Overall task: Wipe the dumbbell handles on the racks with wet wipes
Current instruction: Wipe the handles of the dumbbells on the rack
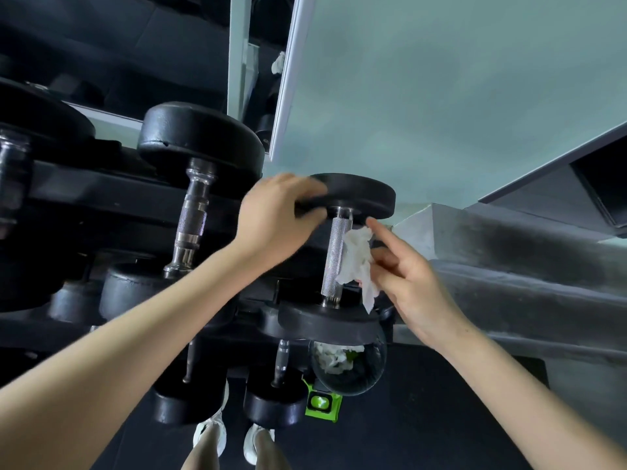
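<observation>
A black dumbbell with a knurled silver handle (336,256) lies at the right end of the upper rack. My left hand (274,215) grips its far black head (359,193). My right hand (407,279) presses a crumpled white wet wipe (358,262) against the right side of the handle, index finger stretched up. The near head (325,325) sits below the handle. A bigger dumbbell (193,212) lies to the left on the same rack.
The black rack (101,195) holds more dumbbells at the left and on a lower tier (271,398). Below the near head stands a black bin (349,371) with used wipes inside. A green wipes pack (320,403) lies on the dark floor. My shoes (234,439) are underneath. A pale wall (441,79) rises behind.
</observation>
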